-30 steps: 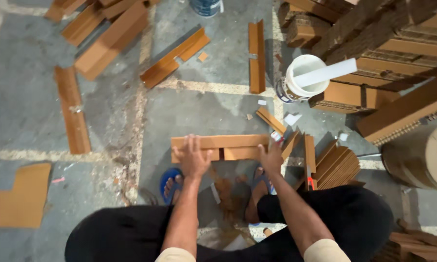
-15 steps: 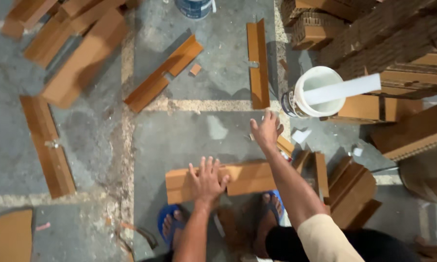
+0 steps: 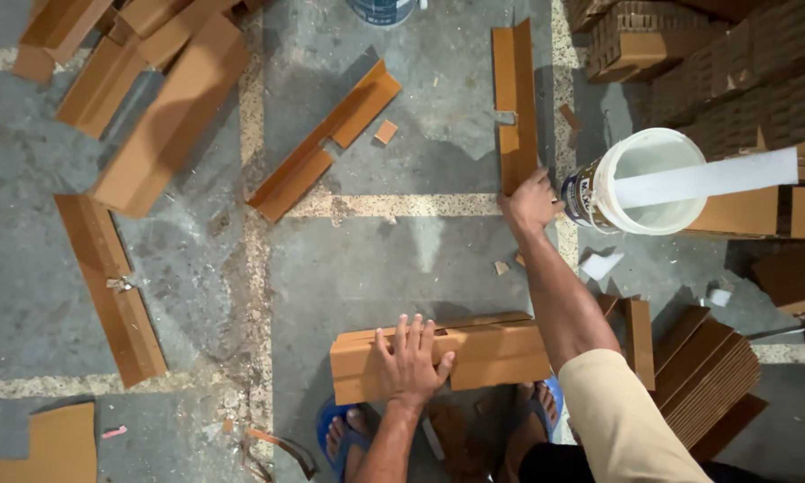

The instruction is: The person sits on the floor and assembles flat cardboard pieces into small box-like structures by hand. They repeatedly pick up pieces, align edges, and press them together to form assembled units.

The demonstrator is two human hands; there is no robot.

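A: what's the left hand [image 3: 411, 362] up to?
B: fingers spread, pressed flat on the folded cardboard stack [image 3: 443, 356] lying on the floor [image 3: 402, 259] by the feet.
A: right hand [image 3: 529, 202]?
B: stretched out, gripping the bottom end of 1 cardboard strip [image 3: 515, 103], next to the white bucket [image 3: 639, 183].

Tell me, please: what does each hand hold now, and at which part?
The right hand grips the long upright brown cardboard strip at its near end. The left hand lies flat, fingers spread, on the folded brown cardboard piece, gripping nothing.
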